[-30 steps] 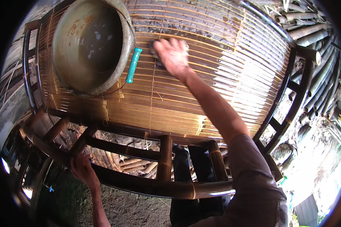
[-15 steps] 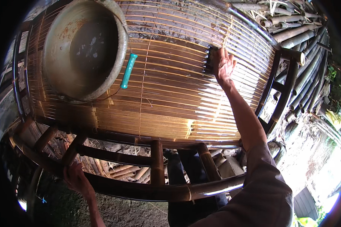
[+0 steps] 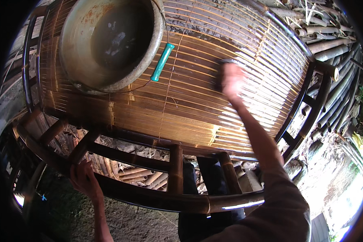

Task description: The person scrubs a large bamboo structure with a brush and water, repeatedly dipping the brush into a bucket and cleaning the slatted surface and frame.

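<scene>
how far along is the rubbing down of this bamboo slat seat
Done: the slats near the front rail look glossy and amber. In hand: the right hand presses a dark pad onto the slatted seat at mid-right, while the left hand grips the lower frame bar. Left: the far strip looks dull and blotchy, and the basin and green-handled tool cover part.

Outdoors, bright sun frm right; dirt ground (image 3: 149,218), bamboo poles (image 3: 330,44) stacked top right.
</scene>
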Demonstrator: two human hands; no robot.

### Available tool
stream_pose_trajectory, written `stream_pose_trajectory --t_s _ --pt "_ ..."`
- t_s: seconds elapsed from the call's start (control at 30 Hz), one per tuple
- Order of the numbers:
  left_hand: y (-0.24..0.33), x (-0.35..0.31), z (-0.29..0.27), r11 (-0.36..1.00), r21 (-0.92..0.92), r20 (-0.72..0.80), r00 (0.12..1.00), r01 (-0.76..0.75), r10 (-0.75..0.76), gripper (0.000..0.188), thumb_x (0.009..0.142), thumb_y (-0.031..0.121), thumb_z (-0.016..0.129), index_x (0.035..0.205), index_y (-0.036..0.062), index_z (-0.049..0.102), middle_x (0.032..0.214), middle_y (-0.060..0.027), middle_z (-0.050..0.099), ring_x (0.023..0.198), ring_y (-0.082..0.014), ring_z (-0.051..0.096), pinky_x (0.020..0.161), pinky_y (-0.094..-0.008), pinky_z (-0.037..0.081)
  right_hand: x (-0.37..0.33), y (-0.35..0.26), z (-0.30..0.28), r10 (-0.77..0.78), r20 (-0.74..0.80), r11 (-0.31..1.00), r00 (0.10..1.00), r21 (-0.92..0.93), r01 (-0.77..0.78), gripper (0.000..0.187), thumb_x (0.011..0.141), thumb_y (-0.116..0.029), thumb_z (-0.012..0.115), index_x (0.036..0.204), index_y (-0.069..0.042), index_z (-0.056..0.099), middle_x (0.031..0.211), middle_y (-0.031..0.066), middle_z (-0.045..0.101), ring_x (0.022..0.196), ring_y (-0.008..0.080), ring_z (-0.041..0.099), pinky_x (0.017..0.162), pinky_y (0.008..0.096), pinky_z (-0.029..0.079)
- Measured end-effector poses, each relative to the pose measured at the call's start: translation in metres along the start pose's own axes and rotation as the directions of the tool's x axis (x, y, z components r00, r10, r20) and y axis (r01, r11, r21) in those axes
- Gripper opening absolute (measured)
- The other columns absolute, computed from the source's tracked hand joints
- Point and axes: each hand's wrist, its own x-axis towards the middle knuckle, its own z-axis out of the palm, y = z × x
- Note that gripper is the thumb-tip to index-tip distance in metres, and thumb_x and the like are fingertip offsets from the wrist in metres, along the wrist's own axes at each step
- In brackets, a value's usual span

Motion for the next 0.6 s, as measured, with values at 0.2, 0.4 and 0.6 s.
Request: stream_pose_trajectory --t_s 0.2,0.4,0.6 --pt "-0.049 -0.021 0.036 0.315 -0.898 0.215 0.931 0.307 -0.294 0.025 0.095 0.027 0.048 0.107 0.0138 0.066 0.111 0.0033 0.065 0.12 -0.0254 0.048 0.105 -0.0428 0.034 0.052 -0.192 0.048 -0.355 0.257 0.925 0.899 -0.045 0.378 0.016 0.088 -0.016 0.044 0.103 -0.014 0.05 0.099 0.006 0.052 0.096 0.0266 0.05 0.085 0.0439 0.039" --pt "-0.009 -0.009 0.004 0.998 0.049 -0.074 0.996 -0.05 0.053 0.025 0.095 0.024 0.046 0.102 0.0128 0.067 0.108 0.0002 0.067 0.116 -0.0256 0.052 0.103 -0.0427 0.036 -0.04 -0.014 -0.055 0.033 0.018 0.871 0.999 -0.491 -0.019 0.019 0.079 -0.023 0.065 0.087 -0.008 0.056 0.076 0.0077 0.054 0.076 0.0252 0.054 0.073 0.0424 0.044" --pt "0.001 0.004 0.005 0.984 -0.164 -0.086 0.995 -0.067 0.053 0.026 0.095 0.022 0.046 0.092 0.0111 0.07 0.103 -0.0009 0.068 0.114 -0.0229 0.053 0.101 -0.0395 0.037 0.099 -0.165 0.022 -0.149 0.122 0.986 0.981 -0.063 0.157 0.011 0.091 -0.016 0.04 0.095 -0.011 0.048 0.1 0.013 0.054 0.1 0.0352 0.052 0.091 0.0527 0.037"
